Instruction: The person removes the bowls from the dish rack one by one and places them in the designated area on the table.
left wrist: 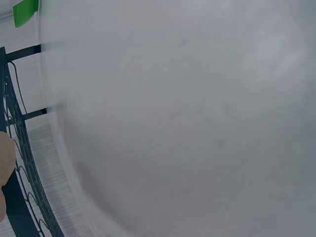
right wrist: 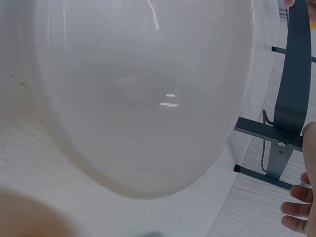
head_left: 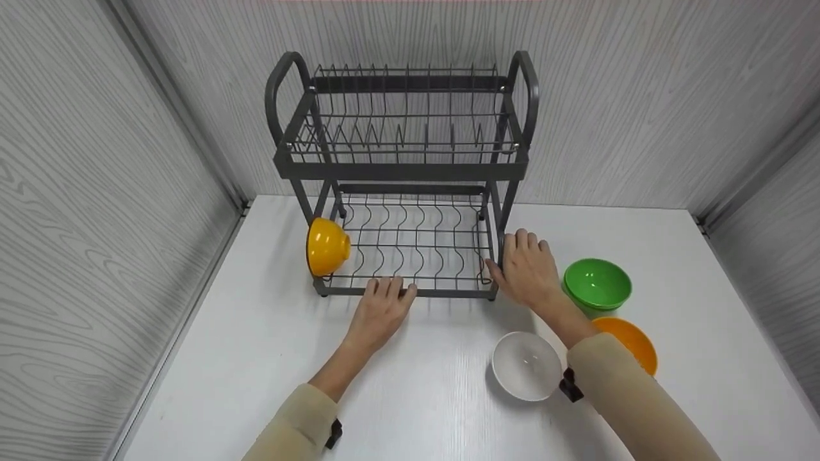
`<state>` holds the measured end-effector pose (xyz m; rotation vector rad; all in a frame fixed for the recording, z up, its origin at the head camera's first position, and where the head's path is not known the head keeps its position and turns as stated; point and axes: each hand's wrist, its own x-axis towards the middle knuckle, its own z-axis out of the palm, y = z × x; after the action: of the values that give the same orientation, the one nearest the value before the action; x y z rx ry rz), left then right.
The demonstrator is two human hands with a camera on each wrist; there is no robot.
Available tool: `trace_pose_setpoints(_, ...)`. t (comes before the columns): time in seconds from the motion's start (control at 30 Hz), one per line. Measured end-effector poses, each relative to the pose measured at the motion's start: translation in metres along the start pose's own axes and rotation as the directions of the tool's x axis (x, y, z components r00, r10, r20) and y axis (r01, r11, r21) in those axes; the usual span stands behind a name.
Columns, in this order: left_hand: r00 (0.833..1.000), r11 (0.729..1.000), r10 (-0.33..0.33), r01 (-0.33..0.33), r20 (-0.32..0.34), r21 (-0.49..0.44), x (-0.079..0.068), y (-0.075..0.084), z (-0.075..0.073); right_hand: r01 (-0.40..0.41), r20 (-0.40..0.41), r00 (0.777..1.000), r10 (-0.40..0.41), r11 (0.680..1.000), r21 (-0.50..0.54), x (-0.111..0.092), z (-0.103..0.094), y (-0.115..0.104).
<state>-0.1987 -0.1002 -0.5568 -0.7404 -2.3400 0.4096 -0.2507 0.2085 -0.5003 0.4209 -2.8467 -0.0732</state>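
A black two-tier dish rack (head_left: 403,171) stands on the table in front of me. My left hand (head_left: 380,314) holds the front rail of the lower tier near its middle, fingertips over the bar. With my right hand (head_left: 528,269) I grip the rack's front right post, thumb on the inner side and fingers on the outer side. A yellow bowl (head_left: 327,246) stands on its edge at the left end of the lower tier, base facing right. Beside my right forearm is a white bowl (head_left: 526,366), which looms large in the right wrist view.
Green bowls (head_left: 597,283), stacked, sit to the right of the rack. An orange bowl (head_left: 628,342) is partly hidden by my right sleeve. Grey wood-grain walls (head_left: 640,102) close in the white table (head_left: 224,358) at the back and both sides.
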Motion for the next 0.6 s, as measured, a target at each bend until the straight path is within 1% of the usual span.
trace_pose_setpoints(0.1, 1.0, 1.0, 0.0, 0.0, -0.012, 0.007, 0.0001, -0.0002, 0.0006, 0.02, -0.031, 0.999, -0.021, 1.0, -0.015, -0.0007, 0.0017, -0.0002)
trace_pose_setpoints(0.2, 0.999, 1.0, -0.006, 0.007, -0.04, 0.01, 0.0, 0.0, 0.0013, 0.038, -0.073, 0.997, -0.039, 0.999, -0.015, -0.001, 0.0031, -0.0003)
trace_pose_setpoints(0.33, 0.998, 1.0, -0.009, 0.009, -0.067, 0.006, 0.0004, -0.0001, 0.0018, 0.043, -0.086, 0.995, -0.044, 0.999, -0.021, -0.0012, 0.0038, 0.0001)
trace_pose_setpoints(0.47, 0.998, 1.0, -0.006, 0.006, -0.062, 0.004, 0.0006, -0.0003, 0.0012, 0.039, -0.078, 0.996, -0.04, 0.999, -0.021, -0.0013, 0.004, 0.0006)
trace_pose_setpoints(0.6, 0.999, 1.0, -0.006, 0.007, -0.035, 0.002, 0.001, -0.0008, -0.0009, 0.036, -0.067, 0.997, -0.037, 0.999, -0.022, -0.0013, 0.0046, 0.0013)
